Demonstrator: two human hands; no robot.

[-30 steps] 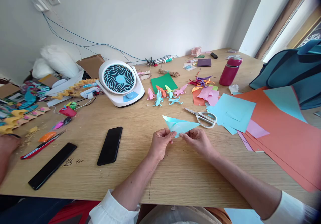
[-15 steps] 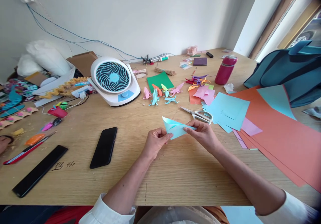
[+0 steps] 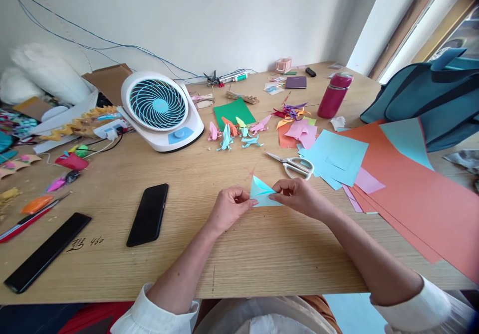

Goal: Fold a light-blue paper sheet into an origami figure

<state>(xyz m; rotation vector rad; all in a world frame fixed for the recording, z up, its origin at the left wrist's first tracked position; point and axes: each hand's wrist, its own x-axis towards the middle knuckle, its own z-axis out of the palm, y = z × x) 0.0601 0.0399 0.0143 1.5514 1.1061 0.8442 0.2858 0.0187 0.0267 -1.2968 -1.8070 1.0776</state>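
Observation:
A light blue piece of folded paper [image 3: 262, 197] is held between my two hands, just above the table's middle. Its upper left part stands up as a pointed flap with an opening under it. My left hand [image 3: 232, 205] pinches the left edge between thumb and fingers. My right hand [image 3: 297, 198] grips the right side, the thumb pressed on the front layer. White-handled scissors [image 3: 298, 166] lie behind my right hand, blades partly apart. Several small folded paper figures [image 3: 226, 138] in blue, pink, orange and green stand farther back.
A white fan [image 3: 160, 109] stands back left, and a black phone [image 3: 147, 214] lies left of my arm. Light blue sheets [image 3: 346, 149] and large orange sheets [image 3: 419, 189] spread out at right. Behind them are a magenta bottle [image 3: 335, 95] and a teal bag [image 3: 422, 99].
The folded paper has turned in my hands; its flap now rises more upright and its point sits farther right. My right hand has come slightly closer to my left. The view has shifted a little.

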